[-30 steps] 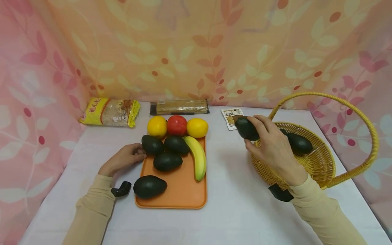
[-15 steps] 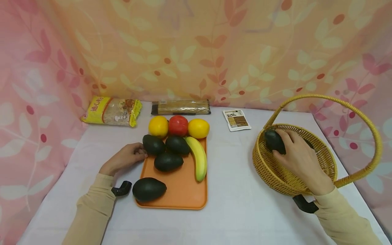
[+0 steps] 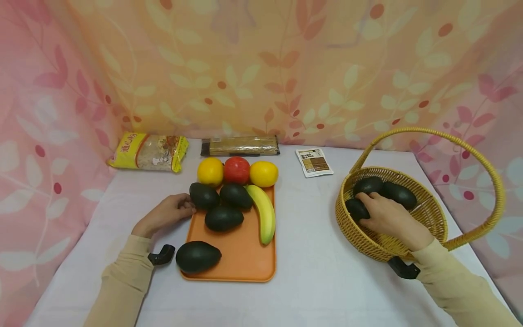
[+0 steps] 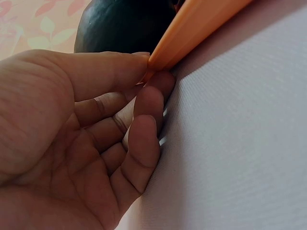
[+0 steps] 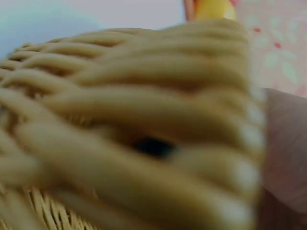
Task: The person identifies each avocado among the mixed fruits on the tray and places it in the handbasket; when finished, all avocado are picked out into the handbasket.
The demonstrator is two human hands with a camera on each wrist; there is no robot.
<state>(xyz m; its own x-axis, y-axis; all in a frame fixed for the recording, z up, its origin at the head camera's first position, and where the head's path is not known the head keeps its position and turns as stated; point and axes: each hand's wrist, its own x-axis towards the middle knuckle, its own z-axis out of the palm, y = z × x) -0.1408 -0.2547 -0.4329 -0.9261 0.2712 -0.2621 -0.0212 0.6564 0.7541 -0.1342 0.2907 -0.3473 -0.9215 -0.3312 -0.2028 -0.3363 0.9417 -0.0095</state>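
My right hand reaches down into a yellow woven basket and holds a dark green avocado at its left inner side. Two other avocados, one at the back and one to the right, lie beside it. In the right wrist view the basket's weave covers most of the hand. My left hand pinches the left rim of an orange tray, thumb on top, as the left wrist view shows. An avocado sits just beyond that thumb.
On the tray lie several avocados and a banana. A red fruit between two yellow ones lines its far end. Behind are a yellow food bag, a flat noodle pack and a small packet. The basket handle arches high.
My right hand has carried the avocado from above the small packet rightward and down into the basket, then lower toward the near left side. The left hand stays at the tray rim.
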